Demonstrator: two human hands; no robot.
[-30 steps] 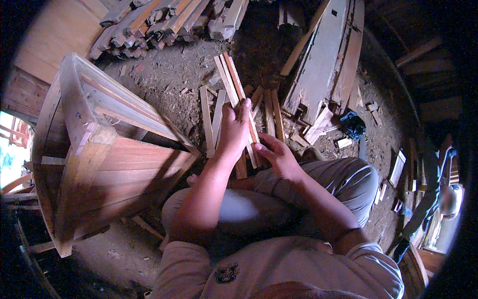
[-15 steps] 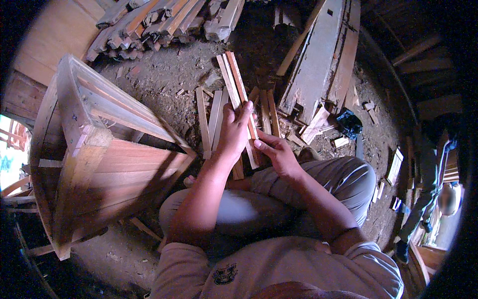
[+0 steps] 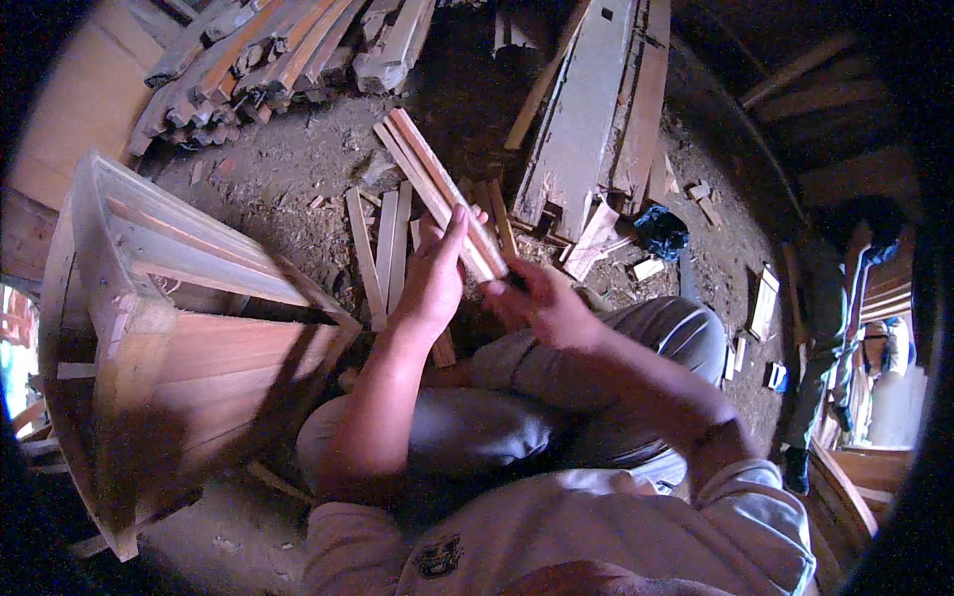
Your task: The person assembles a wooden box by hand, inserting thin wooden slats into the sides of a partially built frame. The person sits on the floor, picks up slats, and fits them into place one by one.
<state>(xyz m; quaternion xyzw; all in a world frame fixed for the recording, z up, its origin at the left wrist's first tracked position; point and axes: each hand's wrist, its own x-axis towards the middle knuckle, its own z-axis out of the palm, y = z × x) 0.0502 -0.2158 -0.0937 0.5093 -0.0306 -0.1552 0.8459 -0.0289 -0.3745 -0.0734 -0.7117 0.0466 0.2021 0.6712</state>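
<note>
A small bundle of narrow wooden strips (image 3: 417, 159) slants up and to the left in front of me. My left hand (image 3: 434, 268) is wrapped round the bundle at its middle, the thumb lying along it. At the bundle's lower end, my right hand (image 3: 552, 306) has its fingers closed on the strips; it is slightly blurred. Beyond my left hand, loose wooden strips (image 3: 386, 248) lie on the ground, and another short piece (image 3: 443, 350) shows beneath my left wrist.
A large tapered wooden frame with boarded sides (image 3: 234, 348) stands at my left. Stacked timber (image 3: 288, 60) lies at the far left, long planks (image 3: 576, 119) at the far right. A crumpled dark plastic bag (image 3: 662, 232) sits near wood scraps. Someone's leg (image 3: 823, 368) is at the right edge.
The bundle has tilted further to the left, and its lower ends now sit more evenly together. My right hand has moved onto that end. The whole view has shifted slightly.
</note>
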